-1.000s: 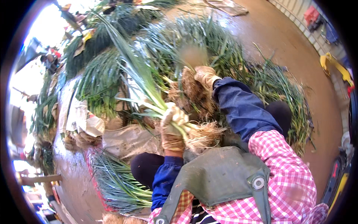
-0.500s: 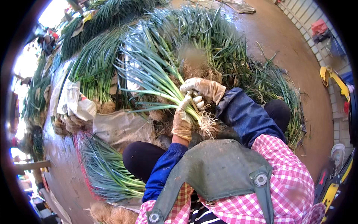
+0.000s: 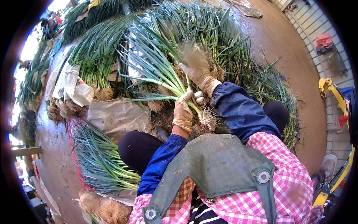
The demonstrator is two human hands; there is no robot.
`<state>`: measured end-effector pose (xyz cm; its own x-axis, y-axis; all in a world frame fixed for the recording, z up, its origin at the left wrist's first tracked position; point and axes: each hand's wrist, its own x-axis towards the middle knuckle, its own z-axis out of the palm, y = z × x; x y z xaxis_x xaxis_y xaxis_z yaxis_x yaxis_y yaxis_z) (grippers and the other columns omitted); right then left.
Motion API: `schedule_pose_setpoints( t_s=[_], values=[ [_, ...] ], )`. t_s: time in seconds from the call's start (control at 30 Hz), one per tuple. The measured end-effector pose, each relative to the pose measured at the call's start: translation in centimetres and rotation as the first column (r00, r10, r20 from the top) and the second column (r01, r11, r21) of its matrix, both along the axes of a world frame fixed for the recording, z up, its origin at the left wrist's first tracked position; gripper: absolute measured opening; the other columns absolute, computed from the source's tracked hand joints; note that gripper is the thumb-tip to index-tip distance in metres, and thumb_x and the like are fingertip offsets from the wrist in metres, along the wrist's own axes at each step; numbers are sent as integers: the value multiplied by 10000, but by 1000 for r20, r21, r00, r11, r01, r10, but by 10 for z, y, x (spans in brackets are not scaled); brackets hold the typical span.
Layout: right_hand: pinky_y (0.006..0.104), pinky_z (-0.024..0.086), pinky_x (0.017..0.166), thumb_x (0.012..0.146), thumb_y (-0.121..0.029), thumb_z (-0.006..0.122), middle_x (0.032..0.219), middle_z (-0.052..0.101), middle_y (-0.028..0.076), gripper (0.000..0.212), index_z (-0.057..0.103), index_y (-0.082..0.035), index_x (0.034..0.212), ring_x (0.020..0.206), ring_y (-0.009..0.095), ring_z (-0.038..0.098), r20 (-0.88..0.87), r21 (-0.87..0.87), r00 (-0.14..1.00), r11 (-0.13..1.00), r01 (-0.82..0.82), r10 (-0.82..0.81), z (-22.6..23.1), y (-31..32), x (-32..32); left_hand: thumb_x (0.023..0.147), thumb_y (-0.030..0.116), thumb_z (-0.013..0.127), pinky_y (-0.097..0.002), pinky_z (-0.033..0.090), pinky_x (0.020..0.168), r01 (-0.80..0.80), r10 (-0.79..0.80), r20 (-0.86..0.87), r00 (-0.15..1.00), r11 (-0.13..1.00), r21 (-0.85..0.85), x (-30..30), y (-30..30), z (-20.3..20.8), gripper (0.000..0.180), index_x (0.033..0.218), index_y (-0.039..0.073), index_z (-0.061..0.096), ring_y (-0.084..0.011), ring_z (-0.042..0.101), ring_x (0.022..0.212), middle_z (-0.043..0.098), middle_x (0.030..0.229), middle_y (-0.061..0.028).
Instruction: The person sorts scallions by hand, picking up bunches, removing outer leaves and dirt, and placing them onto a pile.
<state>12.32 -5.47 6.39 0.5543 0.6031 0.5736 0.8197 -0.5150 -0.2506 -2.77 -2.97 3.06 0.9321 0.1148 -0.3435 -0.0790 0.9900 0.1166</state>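
Observation:
My left hand (image 3: 183,112), in a soiled pale glove, is closed round a bunch of green onions (image 3: 169,83) just above its root end. The bunch's whitish roots (image 3: 209,120) hang toward my lap, and its long leaves fan out to the upper left. My right hand (image 3: 201,71), gloved as well, is above the left one at the side of the bunch. Its fingers pinch a green onion leaf, though a blurry smudge covers part of them. Behind this hand lies a big heap of green onions (image 3: 223,35), roots toward me.
More green onions (image 3: 99,48) lie in rows at the left, beside white sacking (image 3: 72,87). A separate pile (image 3: 102,160) rests by my left knee, near root clumps (image 3: 108,209). A beige sack (image 3: 119,117) lies before me. A yellow-framed object (image 3: 335,97) stands at the right by the tiled wall.
My right hand has moved up and away from the left hand, along the leaves. My left hand keeps its hold on the bunch in nearly the same place.

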Motion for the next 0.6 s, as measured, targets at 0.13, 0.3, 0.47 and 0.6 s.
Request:
schedule_pose_setpoints(
  t_s=[0.13, 0.3, 0.47, 0.6],
  values=[
    [300, 469, 606, 880, -326, 593, 753, 564, 28, 240, 600, -86, 894, 671, 151, 557, -317, 81, 929, 981, -175, 192, 4, -28, -33, 889, 66, 513, -322, 494, 570, -27, 27, 12, 1000, 1000, 6, 1, 4, -7, 114, 989, 18, 486, -226, 552, 590, 594, 767, -155],
    [272, 450, 631, 860, -200, 542, 753, 616, 79, 188, 583, -18, 844, 697, 153, 591, -901, 414, 74, 899, -145, 427, 61, -96, -71, 858, 119, 552, -361, 506, 687, -38, 22, 122, 992, 991, 130, -3, 15, -25, 166, 1001, 39, 522, -264, 575, 732, 589, 849, -142],
    [348, 490, 775, 857, -169, 572, 829, 603, 114, 168, 581, -5, 892, 794, 210, 610, -717, 692, -162, 720, -50, 678, 76, -126, -76, 859, 131, 534, -382, 517, 684, -31, 32, 18, 999, 998, -56, -5, 12, -5, 150, 968, 30, 551, -265, 603, 697, 643, 882, -175],
    [295, 496, 719, 897, -124, 454, 872, 609, 92, 163, 562, -28, 972, 807, 149, 589, -879, 476, 42, 879, 22, 475, 52, -99, -37, 872, 92, 505, -389, 531, 719, -9, 10, 66, 998, 1000, -15, -5, 11, 0, 165, 994, -16, 533, -306, 624, 756, 639, 904, -193]
  ],
)
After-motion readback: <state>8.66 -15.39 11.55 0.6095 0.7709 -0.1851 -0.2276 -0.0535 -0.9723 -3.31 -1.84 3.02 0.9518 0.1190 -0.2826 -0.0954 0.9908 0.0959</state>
